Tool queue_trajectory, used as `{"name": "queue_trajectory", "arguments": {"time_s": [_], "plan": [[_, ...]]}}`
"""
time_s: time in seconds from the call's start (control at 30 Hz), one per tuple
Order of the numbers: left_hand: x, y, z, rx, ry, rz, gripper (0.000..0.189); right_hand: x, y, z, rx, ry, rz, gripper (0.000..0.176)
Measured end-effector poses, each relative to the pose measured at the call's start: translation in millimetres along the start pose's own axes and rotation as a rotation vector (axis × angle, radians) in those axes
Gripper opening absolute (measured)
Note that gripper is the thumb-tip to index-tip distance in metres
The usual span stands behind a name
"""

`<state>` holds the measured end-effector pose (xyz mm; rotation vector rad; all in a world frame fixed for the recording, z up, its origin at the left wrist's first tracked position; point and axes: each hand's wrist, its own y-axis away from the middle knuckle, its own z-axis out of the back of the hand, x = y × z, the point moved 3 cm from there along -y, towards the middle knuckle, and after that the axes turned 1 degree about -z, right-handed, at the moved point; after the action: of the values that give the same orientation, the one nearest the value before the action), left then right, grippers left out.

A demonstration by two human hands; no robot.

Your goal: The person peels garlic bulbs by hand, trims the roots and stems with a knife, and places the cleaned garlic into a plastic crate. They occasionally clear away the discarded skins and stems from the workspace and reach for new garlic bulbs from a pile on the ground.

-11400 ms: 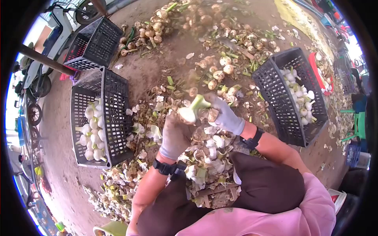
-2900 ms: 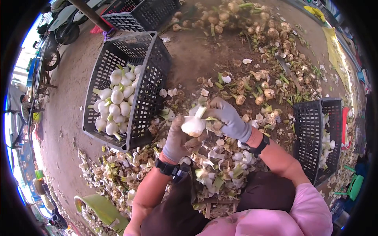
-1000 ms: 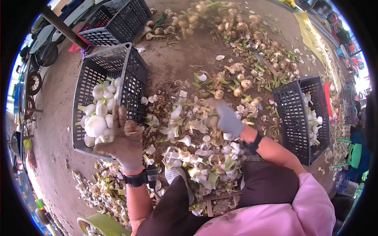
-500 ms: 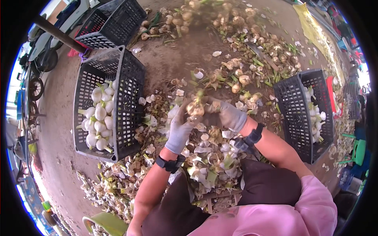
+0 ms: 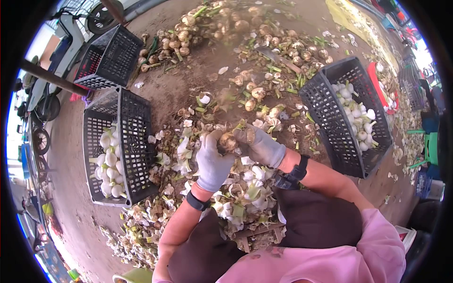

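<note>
Between my two gloved hands is one brownish, unpeeled garlic bulb point(image 5: 228, 142). My left hand point(image 5: 213, 158) has its fingers closed round the bulb's left side. The fingers of my right hand point(image 5: 258, 144) pinch it at the upper right, by its stem end. Both gloves are pale, with dirty fingertips. Below the hands, a heap of white and greenish garlic skins point(image 5: 250, 193) lies between my knees.
Black crates with white peeled bulbs stand at left point(image 5: 137, 146) and right point(image 5: 325, 118). Another black crate point(image 5: 111, 56) is at the upper left. Unpeeled bulbs point(image 5: 184, 35) and a long blade point(image 5: 278, 59) lie on the ground ahead.
The view has shifted, so the crates and bulb pile appear elsewhere in it. Both hands still hold the bulb, now a little lower in the view and turned differently.
</note>
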<state>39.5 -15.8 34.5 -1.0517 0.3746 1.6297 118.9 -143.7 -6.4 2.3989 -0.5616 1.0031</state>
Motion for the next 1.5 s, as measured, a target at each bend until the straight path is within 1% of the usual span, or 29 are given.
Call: {"name": "queue_trajectory", "arguments": {"time_s": [0.17,0.23,0.27,0.3,0.33,0.37,0.4,0.43,0.5,0.6,0.63,0.7,0.73,0.77,0.8,0.87,0.93,0.97,1.0,1.1,1.13,1.17,1.23,1.27,1.33,1.37,1.4,1.43,1.5], "plan": [[-12.2,-3.7,-15.3,0.048,-0.073,-0.073,0.049,-3.5,12.2,34.6,-0.003,0.090,0.004,0.036],[-10.7,-5.1,-17.8,0.100,0.048,0.129,0.050,3.3,19.6,35.4,-0.012,0.075,0.023,0.039],[-10.0,-7.3,-19.5,0.100,-0.011,0.118,0.048,7.6,20.9,37.7,-0.007,0.165,0.077,0.036],[-2.3,-8.2,-24.4,0.153,0.196,0.247,0.044,12.3,22.5,39.4,-0.007,0.254,0.132,0.033],[6.6,-8.4,-30.4,0.207,0.402,0.376,0.041,21.7,22.6,42.7,0.001,0.449,0.228,0.027],[13.3,-8.8,-34.7,0.261,0.609,0.506,0.037,23.5,24.8,46.6,-0.051,0.453,0.154,0.018],[15.6,-8.4,-38.0,0.369,1.006,0.724,0.026,28.7,27.6,46.5,-0.102,0.453,0.079,0.018],[16.0,-8.8,-35.8,0.625,1.347,0.773,0.031,34.6,29.5,48.7,-0.087,0.694,0.240,0.022],[14.4,-2.4,-41.4,0.315,1.165,0.892,0.042,47.4,29.1,54.4,-0.040,1.181,0.573,0.030],[-7.1,-9.4,-43.9,0.401,1.204,0.881,0.038,39.3,23.1,58.2,-0.058,0.992,0.622,0.021],[-0.5,-7.9,-47.4,0.450,1.064,0.754,0.037,34.9,21.7,55.1,-0.072,0.913,0.649,0.019],[16.6,-4.0,-53.3,0.531,0.776,0.503,0.036,26.6,18.4,53.5,-0.123,0.767,0.457,0.023],[23.1,-6.7,-52.3,0.559,0.913,0.616,0.041,31.1,19.6,56.3,-0.126,0.879,0.354,0.026],[28.8,-8.0,-48.2,0.500,0.968,0.662,0.042,35.8,20.5,61.5,-0.130,0.988,0.248,0.030],[22.0,-12.3,-40.1,0.440,1.022,0.707,0.044,41.5,15.8,59.3,0.087,1.093,0.523,0.030],[30.3,-14.7,-33.8,0.172,0.900,0.525,0.046,27.7,20.6,66.4,0.017,0.879,0.362,0.024],[7.5,-21.2,-21.6,0.073,0.366,0.117,0.046,32.9,27.1,58.0,0.067,1.220,0.697,0.022],[-2.7,-21.7,-17.2,0.021,0.096,-0.081,0.045,31.7,27.3,59.1,0.084,1.231,0.687,0.024],[2.0,-20.5,-16.0,0.096,0.037,0.003,0.039,32.1,27.7,56.3,0.101,1.239,0.676,0.026],[23.0,-19.5,-22.2,0.185,0.314,0.122,0.031,42.5,21.2,42.1,-0.011,1.324,0.496,0.029],[10.4,-17.0,-12.3,0.179,0.042,-0.009,0.027,50.4,17.6,40.0,-0.079,1.361,0.409,0.029],[8.4,-12.7,-9.4,0.226,0.052,-0.053,0.028,54.3,13.3,52.3,-0.211,1.456,0.773,0.025],[7.9,-4.9,-2.9,0.318,0.071,-0.141,0.031,78.5,11.8,63.9,-0.226,1.455,0.625,0.023],[6.7,-3.0,0.5,0.351,0.160,-0.114,0.031,85.0,14.8,67.5,-0.216,1.430,0.609,0.022],[-1.2,-4.9,11.0,0.337,0.174,-0.211,0.032,91.9,22.6,75.7,-0.186,1.377,0.577,0.022],[-2.4,-4.7,15.6,0.327,0.180,-0.256,0.032,90.1,25.5,89.3,-0.220,1.163,0.522,0.023],[10.3,-2.6,13.7,0.348,0.315,-0.271,0.035,83.9,27.5,108.2,-0.248,0.951,0.464,0.025],[15.0,-0.7,14.5,0.301,0.384,-0.252,0.034,80.7,31.0,121.5,-0.275,0.740,0.404,0.026],[18.4,2.8,15.1,0.217,0.523,-0.219,0.033,72.5,44.7,141.3,-0.312,0.848,0.237,0.029]]}}
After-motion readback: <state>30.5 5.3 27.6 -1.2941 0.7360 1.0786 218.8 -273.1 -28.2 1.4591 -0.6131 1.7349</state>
